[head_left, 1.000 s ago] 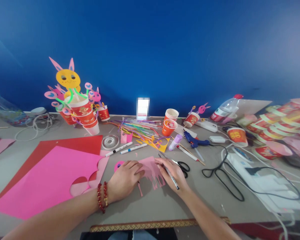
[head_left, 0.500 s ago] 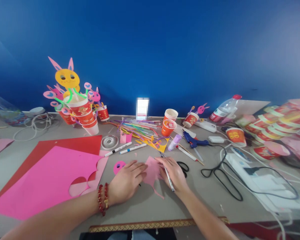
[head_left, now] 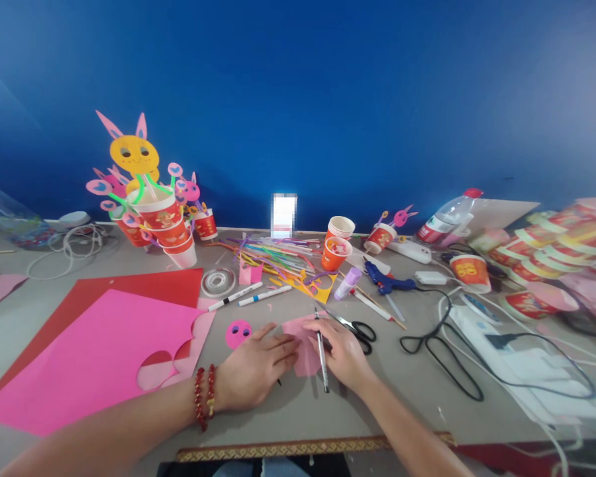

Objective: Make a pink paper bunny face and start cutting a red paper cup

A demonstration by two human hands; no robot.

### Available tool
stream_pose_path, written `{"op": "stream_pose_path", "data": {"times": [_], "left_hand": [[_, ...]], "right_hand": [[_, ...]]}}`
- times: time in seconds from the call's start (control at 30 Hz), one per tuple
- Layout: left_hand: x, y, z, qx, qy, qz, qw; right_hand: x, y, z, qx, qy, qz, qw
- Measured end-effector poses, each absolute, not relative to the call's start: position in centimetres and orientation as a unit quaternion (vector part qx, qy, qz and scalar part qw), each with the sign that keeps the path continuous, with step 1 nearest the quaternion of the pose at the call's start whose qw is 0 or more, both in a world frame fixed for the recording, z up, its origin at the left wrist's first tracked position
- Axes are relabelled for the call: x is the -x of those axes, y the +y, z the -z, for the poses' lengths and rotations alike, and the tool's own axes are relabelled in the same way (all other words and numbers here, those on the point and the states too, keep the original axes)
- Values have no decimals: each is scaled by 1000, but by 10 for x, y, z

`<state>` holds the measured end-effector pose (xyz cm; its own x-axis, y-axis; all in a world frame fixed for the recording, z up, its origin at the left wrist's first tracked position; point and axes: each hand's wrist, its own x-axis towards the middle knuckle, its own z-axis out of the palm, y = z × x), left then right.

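Observation:
A light pink paper piece [head_left: 305, 358] lies on the table between my hands. My left hand [head_left: 255, 364] rests flat with fingers spread, its fingertips on the paper's left edge. In my right hand [head_left: 340, 351] is a pen [head_left: 322, 358], held slanting over the paper with its upper end pointing away from me. A pink round face [head_left: 238, 334] with two eyes lies just behind my left hand. Black-handled scissors [head_left: 360, 332] lie behind and right of my right hand, partly covered by it.
Pink sheet [head_left: 94, 358] and red sheet [head_left: 84, 298] lie at left. Two markers [head_left: 264, 295], a tape roll [head_left: 218, 282], a glue stick [head_left: 347, 283] and pipe cleaners [head_left: 273, 255] lie behind. A blue glue gun [head_left: 385, 281], cables and a power strip [head_left: 506, 358] are right.
The pink paper has turned and now lies flatter and squarer to me. My right hand has shifted slightly left, uncovering more of the scissors, and the pen stands more upright in view.

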<state>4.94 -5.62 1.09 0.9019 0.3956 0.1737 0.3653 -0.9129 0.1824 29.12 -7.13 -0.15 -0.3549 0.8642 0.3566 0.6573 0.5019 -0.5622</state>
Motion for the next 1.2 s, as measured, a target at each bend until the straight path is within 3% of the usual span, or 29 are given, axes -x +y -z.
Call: {"op": "stream_pose_path", "data": {"times": [0.13, 0.3, 0.43, 0.57, 0.77, 1.03, 1.2], "left_hand": [[-44, -48, -12, -948, 305, -95, -6], [-44, -49, -11, -970, 232, -79, -3], [-46, -49, -11, -957, 278, -78, -21], [-49, -51, -16, -975, 207, -73, 32], [-59, -70, -24, -955, 285, -64, 59], [-59, -75, -22, -956, 249, -94, 120], [-56, -70, -20, -967, 206, -96, 116]], "right_hand": [[-290, -72, 2, 469, -815, -167, 296], [-292, -72, 4, 468, -816, -166, 296], [-293, -71, 5, 461, -820, -171, 293], [-294, -70, 5, 441, -830, -169, 297], [-295, -72, 0, 473, -805, -100, 343], [-292, -73, -2, 453, -835, -154, 272], [-294, -72, -3, 452, -816, -188, 307]]}}
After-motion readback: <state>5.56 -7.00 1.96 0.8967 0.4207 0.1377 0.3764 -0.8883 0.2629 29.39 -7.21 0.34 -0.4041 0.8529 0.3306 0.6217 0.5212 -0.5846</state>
